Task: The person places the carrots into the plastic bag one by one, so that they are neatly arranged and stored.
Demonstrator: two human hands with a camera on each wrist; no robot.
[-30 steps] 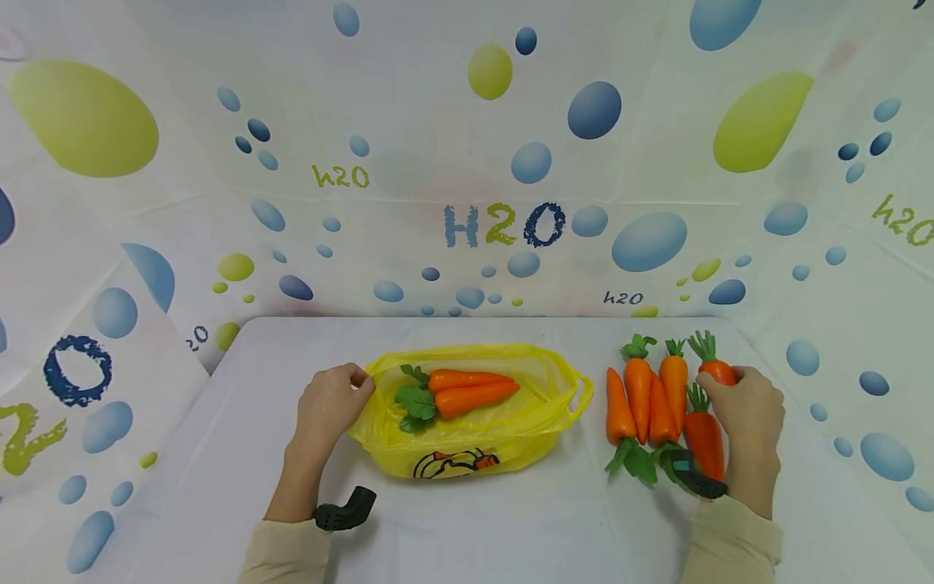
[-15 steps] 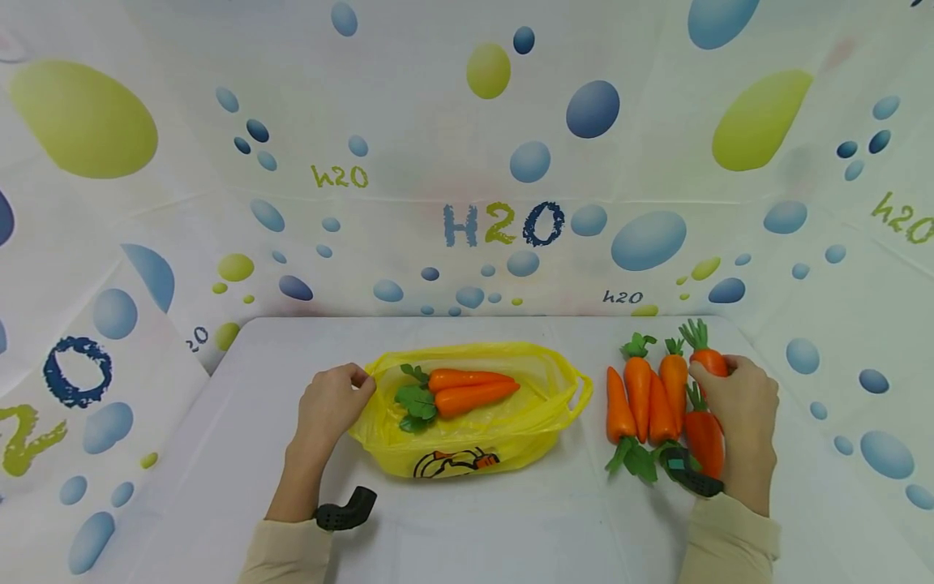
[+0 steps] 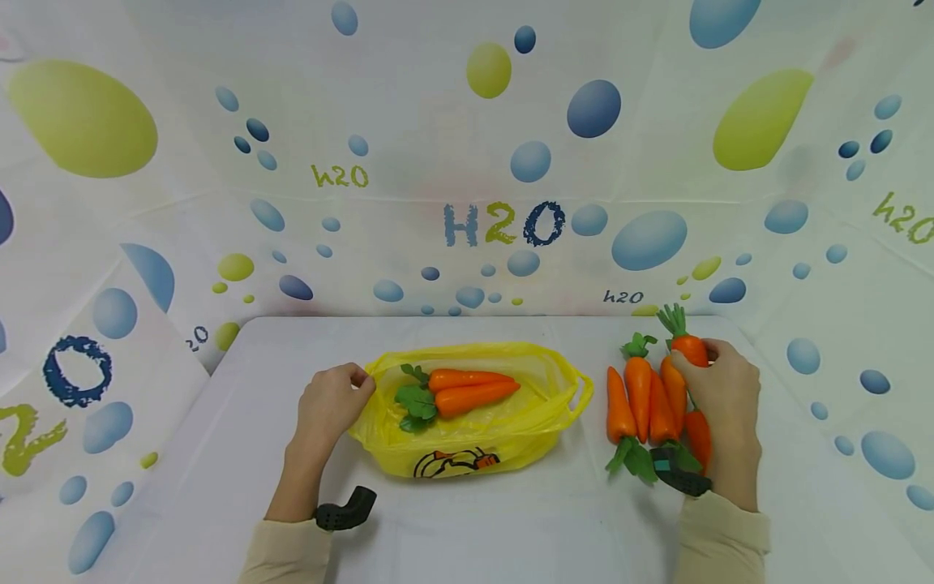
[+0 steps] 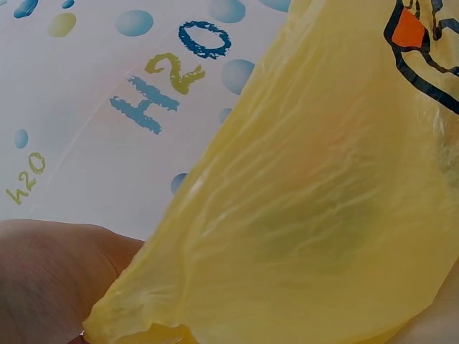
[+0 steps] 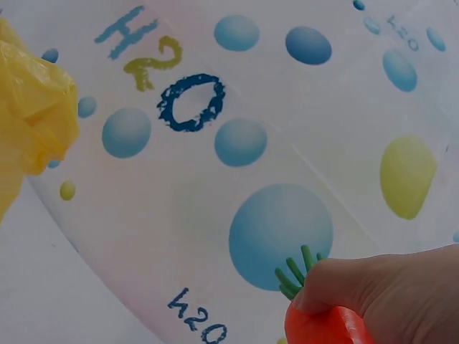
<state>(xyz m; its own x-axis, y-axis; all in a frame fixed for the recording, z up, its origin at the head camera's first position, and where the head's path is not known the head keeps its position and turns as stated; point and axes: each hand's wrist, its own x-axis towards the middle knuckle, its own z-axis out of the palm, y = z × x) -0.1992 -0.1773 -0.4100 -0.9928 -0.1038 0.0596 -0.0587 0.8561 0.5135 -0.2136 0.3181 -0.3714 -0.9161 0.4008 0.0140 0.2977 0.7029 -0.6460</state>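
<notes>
A yellow plastic bag (image 3: pixel 503 442) lies with its mouth spread, two carrots (image 3: pixel 474 397) with green leaves inside it. My left hand (image 3: pixel 330 405) pinches the bag's left rim; in the left wrist view the bag's side (image 4: pixel 301 215) stretches up from the fingers. On the right, my right hand (image 3: pixel 722 389) grips a carrot (image 3: pixel 689 351) near its green top, its lower part hidden by the hand. In the right wrist view, thumb (image 5: pixel 344 287) and carrot (image 5: pixel 319 326) show at the lower right. The held carrot overlaps the row of carrots in the head view.
Several carrots (image 3: pixel 638 389) lie side by side right of the bag, one (image 3: pixel 698 438) partly behind my right wrist. The bag's looped handle (image 3: pixel 581 397) points towards them. A patterned sheet (image 3: pixel 409 227) rises behind the white table (image 3: pixel 467 527).
My right hand has moved left and slightly away from me with the carrot, now over the row's right side. The left hand and bag stay where they were.
</notes>
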